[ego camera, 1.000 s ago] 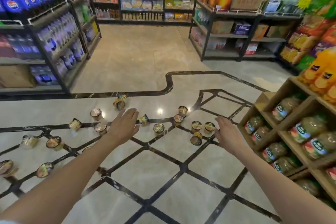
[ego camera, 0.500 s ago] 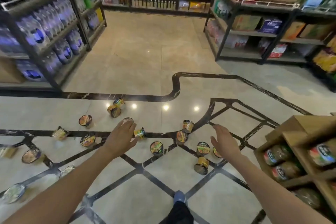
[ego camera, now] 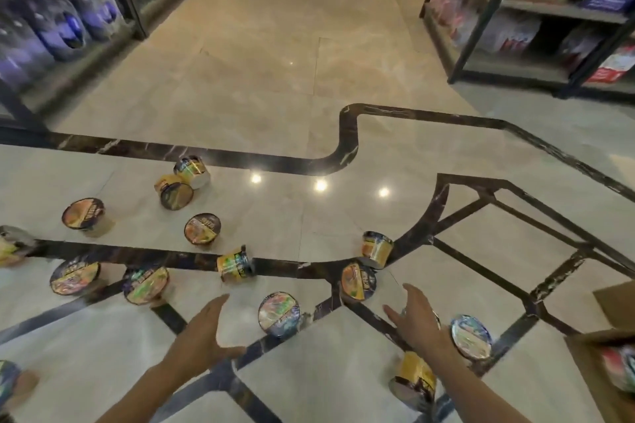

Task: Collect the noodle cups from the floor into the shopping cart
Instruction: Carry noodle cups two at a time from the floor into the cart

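Several noodle cups lie scattered on the marble floor, some upright, some on their sides. One cup (ego camera: 279, 317) stands between my two hands. My left hand (ego camera: 201, 336) hovers open just left of it, fingers spread, holding nothing. My right hand (ego camera: 414, 318) is open to the right, above the floor, partly covering a cup behind it. Another cup (ego camera: 357, 282) sits just beyond, one (ego camera: 470, 336) to the right of my right wrist, and a toppled yellow cup (ego camera: 414, 379) under my right forearm. No shopping cart is in view.
Dark metal shelves with bottles (ego camera: 68, 21) line the left; more shelving with boxes (ego camera: 549, 10) stands at the right rear. A wooden display rack (ego camera: 604, 364) juts in at the lower right. Beige floor stretches ahead between the shelves.
The view has dropped and moved closer to the cups. Both hands have come down toward the floor, flanking the cup in the middle.
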Demonstrator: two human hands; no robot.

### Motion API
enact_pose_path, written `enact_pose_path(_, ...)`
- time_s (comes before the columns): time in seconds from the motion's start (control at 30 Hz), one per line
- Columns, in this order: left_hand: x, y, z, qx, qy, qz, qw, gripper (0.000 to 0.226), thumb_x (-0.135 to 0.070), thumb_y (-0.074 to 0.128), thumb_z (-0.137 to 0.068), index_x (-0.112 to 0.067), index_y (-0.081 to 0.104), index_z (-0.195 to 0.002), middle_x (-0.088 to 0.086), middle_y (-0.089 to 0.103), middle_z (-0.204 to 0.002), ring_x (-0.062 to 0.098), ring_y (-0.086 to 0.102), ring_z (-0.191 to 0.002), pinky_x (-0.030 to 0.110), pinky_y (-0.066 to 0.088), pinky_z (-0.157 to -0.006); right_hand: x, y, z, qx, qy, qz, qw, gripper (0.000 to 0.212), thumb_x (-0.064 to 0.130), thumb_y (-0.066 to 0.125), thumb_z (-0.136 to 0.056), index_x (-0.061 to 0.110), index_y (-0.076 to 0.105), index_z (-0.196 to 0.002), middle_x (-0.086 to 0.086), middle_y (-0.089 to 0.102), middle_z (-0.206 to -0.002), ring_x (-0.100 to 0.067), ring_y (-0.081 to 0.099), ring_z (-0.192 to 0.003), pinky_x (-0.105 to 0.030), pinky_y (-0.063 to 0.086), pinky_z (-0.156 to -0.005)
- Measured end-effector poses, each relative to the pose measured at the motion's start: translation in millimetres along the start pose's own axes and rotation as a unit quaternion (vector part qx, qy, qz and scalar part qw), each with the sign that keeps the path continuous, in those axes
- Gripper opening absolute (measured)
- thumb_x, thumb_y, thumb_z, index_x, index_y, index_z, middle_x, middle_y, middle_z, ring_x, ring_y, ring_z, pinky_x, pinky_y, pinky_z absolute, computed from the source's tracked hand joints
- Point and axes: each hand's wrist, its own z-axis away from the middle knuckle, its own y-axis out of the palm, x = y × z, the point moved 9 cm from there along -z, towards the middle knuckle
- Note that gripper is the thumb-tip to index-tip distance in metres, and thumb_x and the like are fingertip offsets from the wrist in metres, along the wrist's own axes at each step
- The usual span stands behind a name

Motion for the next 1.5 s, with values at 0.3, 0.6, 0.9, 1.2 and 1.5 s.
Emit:
enact_pose_path(0.3, 112, 205, -174, -0.004, -0.032, 0.180, 0.983, 0.142, -0.053, 0.090, -0.037, -0.019, 0.007, -0.148, -0.001, 0.031, -0.149, 0.022, 0.035, -0.135, 0.034, 0.033, -0.109, -108, 216, -162, -0.073, 0.111, -0.248, 0.960, 0.103, 0.026, 0.088, -0.063, 0.006, 0.029, -0.144, -0.014, 0.039, -0.147, -0.031, 0.040, -0.132, -0.041, 0.036, -0.107)
enact_pose_path(0.6, 111, 248, -226, -0.086, 0.037, 0.361, 0.928, 0.107, -0.033, 0.097, -0.035, -0.046, 0.039, -0.124, -0.039, 0.055, -0.115, -0.012, 0.055, -0.106, 0.012, 0.044, -0.090, -115, 265, -222, -0.154, 0.074, -0.427, 0.888, 0.087, 0.012, 0.092, -0.055, 0.022, 0.045, -0.128, 0.004, 0.059, -0.110, -0.017, 0.054, -0.105, -0.026, 0.040, -0.089)
enact_pose_path(0.9, 97, 223, -196, -0.094, -0.028, 0.363, 0.927, 0.102, -0.050, 0.093, -0.030, -0.041, 0.045, -0.119, -0.018, 0.064, -0.108, 0.007, 0.060, -0.102, 0.023, 0.048, -0.082, -85, 220, -174, -0.137, 0.054, -0.484, 0.863, 0.085, -0.015, 0.083, -0.055, 0.018, 0.041, -0.121, 0.000, 0.056, -0.111, -0.002, 0.056, -0.095, -0.006, 0.049, -0.067)
enact_pose_path(1.2, 12, 24, -35, -0.151, -0.079, 0.396, 0.902, 0.099, -0.030, 0.096, -0.039, -0.020, 0.040, -0.121, -0.012, 0.057, -0.108, 0.013, 0.056, -0.103, 0.010, 0.043, -0.074, 57, 48, -65, -0.032, -0.031, -0.420, 0.906, 0.090, 0.008, 0.093, -0.045, 0.015, 0.045, -0.121, 0.007, 0.062, -0.107, 0.012, 0.062, -0.089, -0.009, 0.051, -0.073)
enact_pose_path(1.5, -42, -212, 196, -0.280, -0.157, 0.482, 0.815, 0.085, -0.023, 0.092, -0.052, -0.029, 0.042, -0.120, -0.004, 0.059, -0.112, 0.020, 0.055, -0.109, 0.031, 0.047, -0.087, 277, -140, 92, 0.111, -0.097, -0.388, 0.910, 0.093, 0.015, 0.092, -0.052, 0.018, 0.041, -0.129, -0.002, 0.056, -0.120, -0.018, 0.055, -0.110, -0.028, 0.051, -0.088)
